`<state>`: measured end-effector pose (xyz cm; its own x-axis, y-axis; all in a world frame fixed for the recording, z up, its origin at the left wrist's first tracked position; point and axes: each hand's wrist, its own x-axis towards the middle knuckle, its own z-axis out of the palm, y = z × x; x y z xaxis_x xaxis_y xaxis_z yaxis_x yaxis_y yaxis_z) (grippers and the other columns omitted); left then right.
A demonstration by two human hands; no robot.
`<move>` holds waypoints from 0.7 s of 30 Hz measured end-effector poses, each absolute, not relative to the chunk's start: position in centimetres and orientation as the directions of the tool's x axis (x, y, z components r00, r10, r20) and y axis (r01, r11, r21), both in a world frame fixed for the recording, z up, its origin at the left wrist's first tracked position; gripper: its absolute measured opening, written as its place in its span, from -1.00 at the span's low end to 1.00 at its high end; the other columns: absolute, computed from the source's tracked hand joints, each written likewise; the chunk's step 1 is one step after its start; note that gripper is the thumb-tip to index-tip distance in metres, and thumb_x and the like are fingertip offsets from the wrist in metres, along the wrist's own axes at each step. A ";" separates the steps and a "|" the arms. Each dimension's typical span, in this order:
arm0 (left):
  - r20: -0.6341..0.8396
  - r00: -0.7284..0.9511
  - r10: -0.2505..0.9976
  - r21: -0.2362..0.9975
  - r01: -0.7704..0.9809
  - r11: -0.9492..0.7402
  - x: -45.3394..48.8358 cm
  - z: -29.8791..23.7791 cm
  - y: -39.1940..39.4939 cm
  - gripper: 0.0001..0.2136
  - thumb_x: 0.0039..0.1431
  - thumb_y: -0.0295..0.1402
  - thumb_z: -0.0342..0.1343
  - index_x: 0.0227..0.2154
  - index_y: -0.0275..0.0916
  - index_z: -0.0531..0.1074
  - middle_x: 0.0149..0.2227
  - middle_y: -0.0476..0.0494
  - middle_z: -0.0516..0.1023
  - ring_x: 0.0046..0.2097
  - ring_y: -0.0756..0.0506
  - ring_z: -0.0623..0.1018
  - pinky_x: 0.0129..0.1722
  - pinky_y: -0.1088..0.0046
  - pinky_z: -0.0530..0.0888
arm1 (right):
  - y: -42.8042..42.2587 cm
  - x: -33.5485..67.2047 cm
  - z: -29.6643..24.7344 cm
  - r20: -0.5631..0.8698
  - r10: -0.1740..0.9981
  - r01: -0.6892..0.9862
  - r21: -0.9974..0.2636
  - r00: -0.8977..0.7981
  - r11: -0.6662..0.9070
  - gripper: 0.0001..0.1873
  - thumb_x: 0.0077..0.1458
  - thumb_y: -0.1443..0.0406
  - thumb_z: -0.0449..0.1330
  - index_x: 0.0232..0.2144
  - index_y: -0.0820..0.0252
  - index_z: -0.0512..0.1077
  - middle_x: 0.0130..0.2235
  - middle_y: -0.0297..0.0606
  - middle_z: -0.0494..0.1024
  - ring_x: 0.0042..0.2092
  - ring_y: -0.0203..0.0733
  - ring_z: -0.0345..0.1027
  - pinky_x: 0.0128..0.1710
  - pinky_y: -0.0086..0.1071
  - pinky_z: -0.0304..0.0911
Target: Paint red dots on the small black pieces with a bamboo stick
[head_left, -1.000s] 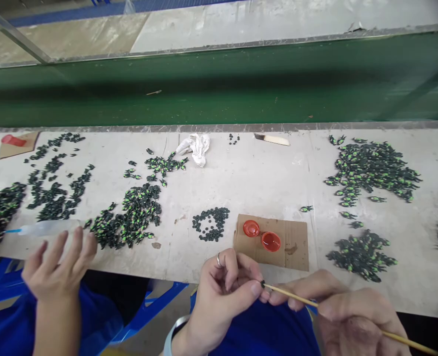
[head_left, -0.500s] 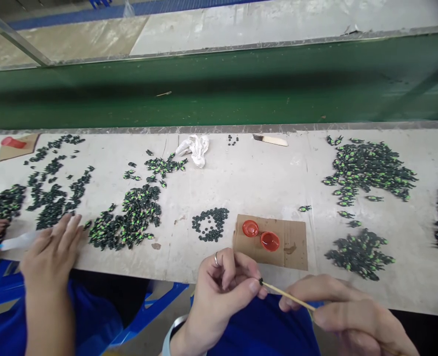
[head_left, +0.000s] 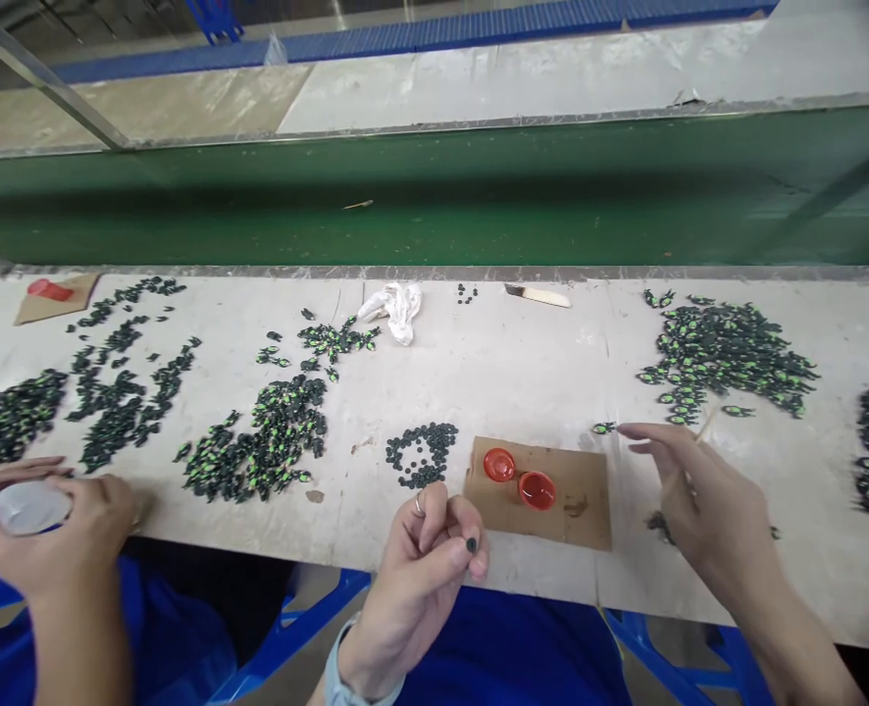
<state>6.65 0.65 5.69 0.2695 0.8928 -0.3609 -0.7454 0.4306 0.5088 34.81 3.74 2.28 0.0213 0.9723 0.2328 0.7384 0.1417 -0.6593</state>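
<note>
My left hand (head_left: pixel 434 549) pinches a small dark disc (head_left: pixel 471 544) between thumb and fingertip, just in front of the table edge. Over the right part of the table is my right hand (head_left: pixel 706 500), a thin wooden stick (head_left: pixel 708 424) tucked in its fingers and its index fingertip at a lone black-and-green piece (head_left: pixel 604 428). Beneath that hand a small pile of such pieces is mostly hidden. Between my hands lies a cardboard piece (head_left: pixel 588 490) bearing two red cups, a shallow one (head_left: pixel 499 465) and one with glossy liquid (head_left: pixel 536 490). Dark discs (head_left: pixel 441 441) form a loose ring beyond my left hand.
A large pile of black-and-green pieces (head_left: pixel 729 358) lies far right, another pile (head_left: pixel 258 441) left. A white crumpled cloth (head_left: pixel 397 309) and a dark-tipped flat stick (head_left: pixel 541 295) lie at the back. At left, a co-worker's hands (head_left: pixel 74 529) hold a whitish translucent container (head_left: pixel 29 507).
My right hand has moved the stick away from the disc, going right and forward to the lone piece. My left hand keeps the disc. The co-worker's hands have come together around the container.
</note>
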 end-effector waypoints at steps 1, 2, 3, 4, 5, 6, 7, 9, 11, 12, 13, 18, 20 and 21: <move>-0.336 0.289 0.896 0.495 -0.756 0.429 6.7 5.7 0.6 -0.40 0.10 -0.37 0.48 -0.53 -0.19 0.01 -0.46 0.11 0.43 -0.48 0.16 0.49 -0.45 0.75 0.37 | 4.4 35.5 1.4 0.243 0.970 0.787 -0.596 -0.016 0.162 -0.73 0.44 0.12 0.07 -0.05 0.02 0.53 -0.06 -0.22 0.61 -0.07 -0.07 0.53 -0.11 -0.14 0.49; -0.311 0.304 0.901 0.486 -0.764 0.425 6.7 5.7 0.4 -0.39 0.10 -0.36 0.48 -0.53 -0.19 -0.01 -0.47 0.13 0.39 -0.51 0.17 0.47 -0.47 0.76 0.36 | 4.9 36.1 0.7 0.240 0.969 0.824 -0.536 -0.058 0.183 -0.72 0.43 0.09 0.09 -0.05 0.04 0.53 -0.04 -0.20 0.59 -0.04 -0.08 0.50 -0.11 -0.16 0.47; -0.287 0.315 0.905 0.480 -0.770 0.420 6.8 5.7 0.3 -0.39 0.11 -0.35 0.47 -0.53 -0.18 -0.01 -0.48 0.13 0.36 -0.53 0.18 0.45 -0.49 0.77 0.35 | 5.2 36.5 0.1 0.235 0.967 0.852 -0.484 -0.096 0.202 -0.70 0.43 0.06 0.10 -0.04 0.06 0.52 -0.02 -0.19 0.56 -0.01 -0.09 0.47 -0.10 -0.17 0.45; -0.265 0.323 0.909 0.477 -0.775 0.415 6.9 5.7 0.2 -0.40 0.11 -0.35 0.46 -0.53 -0.18 -0.02 -0.48 0.14 0.34 -0.54 0.18 0.43 -0.50 0.77 0.35 | 5.5 36.7 -0.4 0.223 0.966 0.869 -0.444 -0.128 0.218 -0.68 0.43 0.04 0.09 -0.03 0.06 0.51 -0.02 -0.19 0.54 -0.01 -0.09 0.45 -0.12 -0.19 0.44; -0.245 0.328 0.912 0.476 -0.779 0.408 6.9 5.7 0.2 -0.40 0.12 -0.36 0.45 -0.53 -0.18 -0.02 -0.49 0.14 0.33 -0.55 0.18 0.42 -0.51 0.78 0.36 | 5.7 36.9 -0.7 0.211 0.965 0.879 -0.416 -0.155 0.232 -0.66 0.44 0.03 0.08 0.00 0.05 0.51 -0.02 -0.19 0.53 -0.01 -0.09 0.44 -0.14 -0.21 0.43; -0.227 0.333 0.915 0.475 -0.783 0.402 7.0 5.7 0.1 -0.41 0.13 -0.36 0.44 -0.53 -0.18 -0.02 -0.49 0.14 0.32 -0.55 0.19 0.41 -0.51 0.78 0.37 | 5.8 36.9 -0.9 0.204 0.963 0.884 -0.398 -0.175 0.245 -0.66 0.44 0.02 0.07 0.01 0.04 0.50 -0.03 -0.20 0.53 -0.02 -0.10 0.43 -0.15 -0.22 0.42; -0.214 0.334 0.918 0.474 -0.786 0.397 7.0 5.6 0.0 -0.41 0.14 -0.37 0.44 -0.53 -0.18 -0.02 -0.49 0.13 0.32 -0.55 0.19 0.42 -0.51 0.78 0.38 | 5.9 36.9 -1.0 0.205 0.961 0.885 -0.388 -0.188 0.256 -0.66 0.44 0.02 0.07 0.00 0.04 0.50 -0.03 -0.20 0.53 -0.04 -0.10 0.44 -0.16 -0.22 0.42; -0.199 0.336 0.921 0.471 -0.791 0.390 7.0 5.7 0.0 -0.41 0.15 -0.38 0.43 -0.53 -0.18 -0.02 -0.48 0.13 0.32 -0.54 0.19 0.44 -0.49 0.79 0.40 | 6.0 36.7 -1.1 0.219 0.955 0.880 -0.388 -0.199 0.272 -0.69 0.44 0.04 0.09 -0.02 0.05 0.50 -0.05 -0.22 0.53 -0.07 -0.13 0.45 -0.16 -0.23 0.43; -0.192 0.334 0.923 0.469 -0.795 0.385 7.0 5.7 -0.1 -0.41 0.16 -0.38 0.43 -0.53 -0.19 -0.02 -0.48 0.12 0.34 -0.53 0.19 0.46 -0.48 0.79 0.42 | 6.3 36.7 -1.1 0.235 0.953 0.872 -0.405 -0.194 0.277 -0.72 0.44 0.06 0.10 -0.07 0.05 0.50 -0.07 -0.24 0.53 -0.09 -0.15 0.45 -0.16 -0.25 0.43; -0.190 0.333 0.924 0.469 -0.796 0.383 6.9 5.7 -0.1 -0.42 0.16 -0.38 0.43 -0.53 -0.19 -0.02 -0.47 0.12 0.35 -0.52 0.19 0.47 -0.47 0.79 0.43 | 6.4 36.7 -1.2 0.240 0.952 0.866 -0.418 -0.188 0.276 -0.72 0.43 0.06 0.11 -0.10 0.07 0.50 -0.08 -0.24 0.54 -0.11 -0.16 0.46 -0.17 -0.25 0.43; -0.188 0.333 0.924 0.469 -0.796 0.382 6.9 5.7 -0.2 -0.41 0.16 -0.38 0.43 -0.53 -0.19 -0.02 -0.47 0.12 0.35 -0.52 0.19 0.48 -0.47 0.80 0.44 | 6.6 36.8 -1.1 0.240 0.954 0.859 -0.434 -0.181 0.273 -0.71 0.43 0.04 0.12 -0.13 0.08 0.50 -0.10 -0.25 0.54 -0.12 -0.17 0.47 -0.18 -0.26 0.43; -0.194 0.324 0.926 0.480 -0.792 0.377 7.0 5.7 -0.2 -0.41 0.14 -0.39 0.45 -0.54 -0.20 0.00 -0.46 0.11 0.41 -0.51 0.18 0.51 -0.48 0.78 0.46 | 6.6 36.5 0.4 0.225 0.968 0.810 -0.544 -0.112 0.221 -0.57 0.34 -0.10 0.17 -0.26 0.09 0.54 -0.27 -0.30 0.62 -0.29 -0.23 0.49 -0.30 -0.31 0.41; -0.203 0.317 0.926 0.485 -0.789 0.376 7.1 5.7 -0.1 -0.40 0.13 -0.39 0.45 -0.54 -0.21 -0.01 -0.46 0.11 0.43 -0.52 0.17 0.52 -0.50 0.76 0.47 | 5.9 35.3 2.1 0.235 0.971 0.756 -0.628 -0.043 0.185 -0.60 0.30 -0.11 0.21 -0.29 0.02 0.58 -0.29 -0.33 0.64 -0.31 -0.22 0.51 -0.35 -0.34 0.41; -0.210 0.314 0.926 0.488 -0.787 0.378 7.1 5.7 -0.1 -0.40 0.12 -0.39 0.46 -0.55 -0.21 -0.01 -0.47 0.11 0.44 -0.52 0.17 0.53 -0.50 0.76 0.46 | 5.4 34.4 3.2 0.233 0.972 0.717 -0.676 -0.010 0.169 -0.66 0.28 -0.09 0.24 -0.29 -0.04 0.59 -0.28 -0.34 0.65 -0.30 -0.21 0.53 -0.36 -0.36 0.42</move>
